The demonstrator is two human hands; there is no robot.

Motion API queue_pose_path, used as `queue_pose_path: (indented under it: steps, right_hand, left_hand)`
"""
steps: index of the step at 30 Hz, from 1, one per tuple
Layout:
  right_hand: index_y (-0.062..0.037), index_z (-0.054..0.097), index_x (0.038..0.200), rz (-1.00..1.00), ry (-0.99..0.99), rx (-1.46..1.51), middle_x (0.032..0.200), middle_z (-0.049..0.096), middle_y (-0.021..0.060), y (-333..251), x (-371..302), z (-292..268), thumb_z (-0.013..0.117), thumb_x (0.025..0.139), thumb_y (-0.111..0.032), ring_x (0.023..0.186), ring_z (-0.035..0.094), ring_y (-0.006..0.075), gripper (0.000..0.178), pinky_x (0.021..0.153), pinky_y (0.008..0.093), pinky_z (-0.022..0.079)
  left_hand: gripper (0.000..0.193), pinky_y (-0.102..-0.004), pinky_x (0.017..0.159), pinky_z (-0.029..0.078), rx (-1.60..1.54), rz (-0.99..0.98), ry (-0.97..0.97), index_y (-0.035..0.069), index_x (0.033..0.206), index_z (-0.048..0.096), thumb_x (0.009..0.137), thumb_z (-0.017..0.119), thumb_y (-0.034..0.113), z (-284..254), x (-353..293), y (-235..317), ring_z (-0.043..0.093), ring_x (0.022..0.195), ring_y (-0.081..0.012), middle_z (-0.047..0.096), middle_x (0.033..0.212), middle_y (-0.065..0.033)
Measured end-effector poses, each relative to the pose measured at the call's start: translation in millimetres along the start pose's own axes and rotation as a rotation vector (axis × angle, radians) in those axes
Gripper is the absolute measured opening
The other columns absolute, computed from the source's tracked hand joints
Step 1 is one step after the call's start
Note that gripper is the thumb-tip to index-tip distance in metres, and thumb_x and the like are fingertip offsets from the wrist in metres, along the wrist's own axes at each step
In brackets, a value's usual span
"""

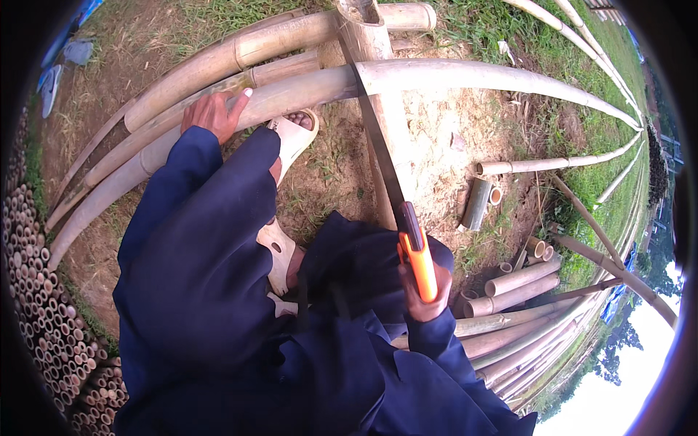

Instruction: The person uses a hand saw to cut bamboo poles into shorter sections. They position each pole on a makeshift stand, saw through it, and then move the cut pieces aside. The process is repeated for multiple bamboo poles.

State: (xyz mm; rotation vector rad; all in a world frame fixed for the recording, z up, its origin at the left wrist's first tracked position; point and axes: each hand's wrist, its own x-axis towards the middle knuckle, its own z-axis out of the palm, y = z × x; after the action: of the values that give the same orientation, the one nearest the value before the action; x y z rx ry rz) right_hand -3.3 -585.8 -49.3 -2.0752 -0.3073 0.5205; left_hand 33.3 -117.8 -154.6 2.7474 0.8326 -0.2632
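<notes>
A long bamboo pole (305, 89) lies across in front of me. My left hand (212, 115) holds it down, fingers curled over it and thumb stretched along it. My right hand (427, 296) is closed around the orange handle of a handsaw (382, 145). The dark saw blade runs up and away from that hand and crosses the pole, right of my left hand. Where the blade meets the bamboo, I cannot tell how deep it sits. Under the pole, near the blade, is an upright-looking bamboo support (363, 33) with an open, hollow end.
More thick bamboo poles (283, 40) lie just beyond. Short cut pieces (478, 205) rest on the dirt at right, near stacked bamboo lengths (520, 280). Many cut bamboo tubes (51, 312) are piled at far left. My sandalled foot (294, 142) is close under the pole.
</notes>
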Motion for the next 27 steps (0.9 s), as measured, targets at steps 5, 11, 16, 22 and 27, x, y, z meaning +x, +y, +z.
queue_pose_path:
  steps: [5,11,16,22,27]
  right_hand:
    - [0.0028,0.064,0.092,-0.163,0.126,0.143,0.068,0.061,0.0145,-18,125,62,0.073,0.093,-0.011,0.059,0.057,0.0221,0.016,0.06,0.0374,0.048]
    - [0.0084,0.061,0.137,0.075,-0.049,0.025,0.134,0.068,0.0222,-7,-48,-12,0.069,0.094,-0.004,0.126,0.066,0.023,0.045,0.109,0.0314,0.045]
    - [0.0036,0.071,0.107,-0.003,0.012,-0.023,0.081,0.071,0.0121,-5,43,23,0.071,0.094,-0.008,0.07,0.067,0.0198,0.017,0.069,0.0332,0.053]
    - [0.0036,0.068,0.097,0.08,-0.035,0.113,0.072,0.066,0.0135,-19,43,23,0.071,0.095,-0.01,0.062,0.061,0.0202,0.014,0.062,0.0353,0.05]
    - [0.0055,0.067,0.13,-0.023,0.093,-0.018,0.112,0.076,0.02,-6,-50,3,0.068,0.094,-0.01,0.105,0.075,0.0232,0.039,0.091,0.0325,0.056]
  left_hand:
    - [0.075,-0.0519,0.101,0.049,0.003,0.028,0.074,0.006,0.124,0.074,0.098,0.048,0.071,-1,7,7,0.066,0.114,-0.0434,0.071,0.116,-0.0293]
    - [0.073,-0.0521,0.1,0.05,0.032,0.067,-0.01,0.007,0.125,0.074,0.099,0.046,0.069,-3,8,14,0.068,0.11,-0.044,0.072,0.111,-0.0287]
    - [0.075,-0.0523,0.1,0.05,0.02,0.035,0.055,0.006,0.123,0.074,0.099,0.046,0.071,-2,9,4,0.068,0.111,-0.0439,0.072,0.113,-0.0287]
    - [0.076,-0.053,0.1,0.05,-0.008,0.046,0.037,0.005,0.124,0.074,0.098,0.045,0.071,-3,1,1,0.067,0.113,-0.0438,0.072,0.114,-0.0287]
    - [0.076,-0.0526,0.101,0.049,0.035,0.061,0.067,0.006,0.125,0.074,0.098,0.045,0.071,9,6,13,0.066,0.115,-0.043,0.071,0.117,-0.0288]
